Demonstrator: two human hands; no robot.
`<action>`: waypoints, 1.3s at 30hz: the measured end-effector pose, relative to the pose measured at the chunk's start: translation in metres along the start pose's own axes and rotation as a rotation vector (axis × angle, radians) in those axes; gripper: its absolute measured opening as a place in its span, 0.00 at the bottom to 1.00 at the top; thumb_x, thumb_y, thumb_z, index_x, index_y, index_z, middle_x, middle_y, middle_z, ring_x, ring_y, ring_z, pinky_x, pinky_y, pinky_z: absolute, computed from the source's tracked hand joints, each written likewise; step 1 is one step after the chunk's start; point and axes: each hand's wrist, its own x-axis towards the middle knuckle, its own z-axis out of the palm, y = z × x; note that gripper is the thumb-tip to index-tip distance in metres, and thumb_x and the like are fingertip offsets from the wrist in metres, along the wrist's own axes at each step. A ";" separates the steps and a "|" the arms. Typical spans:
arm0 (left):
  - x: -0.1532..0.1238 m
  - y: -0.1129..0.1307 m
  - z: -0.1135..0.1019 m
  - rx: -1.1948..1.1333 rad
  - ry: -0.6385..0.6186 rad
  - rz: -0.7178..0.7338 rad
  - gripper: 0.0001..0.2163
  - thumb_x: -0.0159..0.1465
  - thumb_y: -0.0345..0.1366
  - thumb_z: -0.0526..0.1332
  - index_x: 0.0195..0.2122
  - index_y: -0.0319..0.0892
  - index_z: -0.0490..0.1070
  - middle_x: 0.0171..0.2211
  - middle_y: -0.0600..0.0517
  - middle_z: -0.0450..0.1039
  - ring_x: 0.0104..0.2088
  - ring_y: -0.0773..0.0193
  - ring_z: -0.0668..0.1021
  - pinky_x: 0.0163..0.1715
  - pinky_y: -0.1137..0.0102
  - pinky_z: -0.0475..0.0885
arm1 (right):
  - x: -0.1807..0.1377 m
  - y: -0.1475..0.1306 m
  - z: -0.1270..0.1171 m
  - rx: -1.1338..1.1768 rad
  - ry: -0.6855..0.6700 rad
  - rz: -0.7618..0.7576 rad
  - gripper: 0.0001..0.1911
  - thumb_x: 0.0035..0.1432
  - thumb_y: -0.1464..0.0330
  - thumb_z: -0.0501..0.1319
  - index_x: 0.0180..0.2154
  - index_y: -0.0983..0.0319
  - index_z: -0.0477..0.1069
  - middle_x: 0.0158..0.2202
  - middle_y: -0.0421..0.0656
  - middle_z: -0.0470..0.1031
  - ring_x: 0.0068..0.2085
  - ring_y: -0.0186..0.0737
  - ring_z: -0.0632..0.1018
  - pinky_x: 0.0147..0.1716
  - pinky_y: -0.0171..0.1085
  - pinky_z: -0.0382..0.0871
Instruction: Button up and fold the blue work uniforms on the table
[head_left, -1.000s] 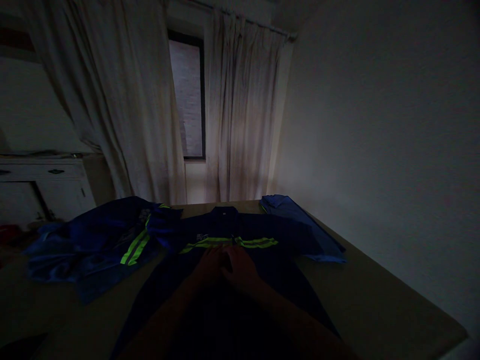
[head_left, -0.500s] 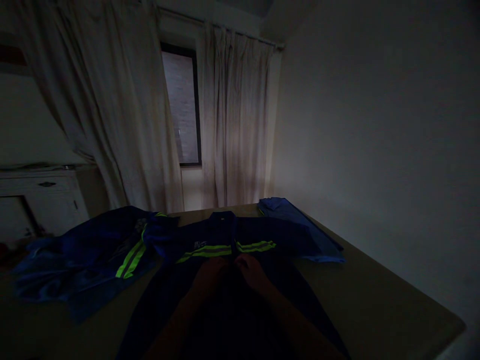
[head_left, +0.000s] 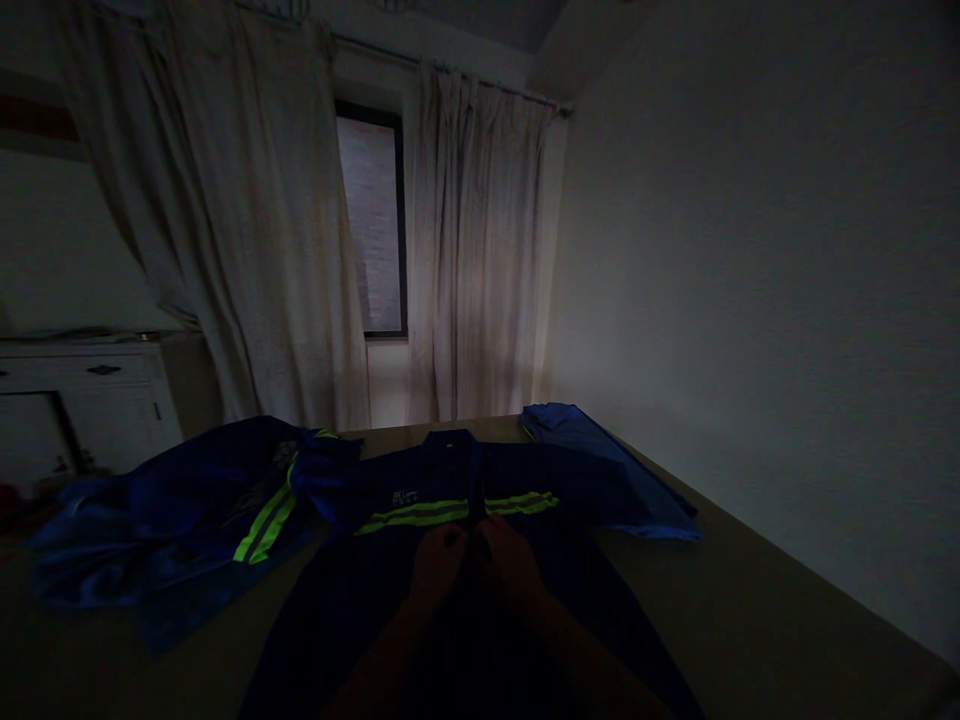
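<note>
A dark blue work jacket [head_left: 540, 465] with yellow-green reflective stripes lies spread face up before me, its collar at the far end. Both my hands are at its front opening, just below the chest stripe. My left hand [head_left: 439, 562] has its fingers curled in on the left front edge. Close beside it, my right hand [head_left: 511, 558] is closed at the right front edge. The fingertips are dim, and any fastener between them cannot be made out. Below the hands the jacket's lower part sinks into shadow.
A heap of blue clothing [head_left: 202, 500] with a reflective stripe lies to the left. Folded lighter blue clothing [head_left: 592, 445] lies at the far right of the table [head_left: 757, 600], partly beneath the jacket's sleeve. Behind are curtains [head_left: 487, 250], a wall [head_left: 750, 280] and a white cabinet [head_left: 124, 400].
My left hand has shifted slightly right and toward me, nearer the front edge and off the stripe. My right hand stays at the opening. The whole view has shifted a little.
</note>
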 end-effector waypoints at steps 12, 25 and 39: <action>-0.007 -0.003 0.005 -0.024 0.088 0.059 0.11 0.70 0.36 0.56 0.43 0.43 0.78 0.43 0.49 0.83 0.45 0.60 0.82 0.46 0.70 0.72 | 0.001 0.003 0.004 0.015 0.010 -0.041 0.06 0.65 0.65 0.60 0.42 0.57 0.75 0.45 0.43 0.78 0.47 0.41 0.78 0.47 0.35 0.68; -0.006 -0.007 0.006 -0.026 0.064 0.035 0.10 0.69 0.36 0.57 0.44 0.43 0.79 0.44 0.50 0.83 0.45 0.60 0.82 0.45 0.70 0.72 | 0.001 0.006 0.006 0.114 0.037 0.005 0.06 0.62 0.65 0.63 0.40 0.58 0.76 0.43 0.44 0.78 0.44 0.42 0.78 0.45 0.36 0.67; -0.010 -0.002 0.003 0.000 0.071 0.065 0.10 0.69 0.36 0.57 0.44 0.44 0.78 0.44 0.50 0.83 0.45 0.59 0.82 0.46 0.70 0.71 | 0.003 0.017 0.018 0.160 0.054 -0.022 0.04 0.62 0.67 0.63 0.40 0.59 0.73 0.42 0.43 0.77 0.43 0.42 0.77 0.44 0.36 0.66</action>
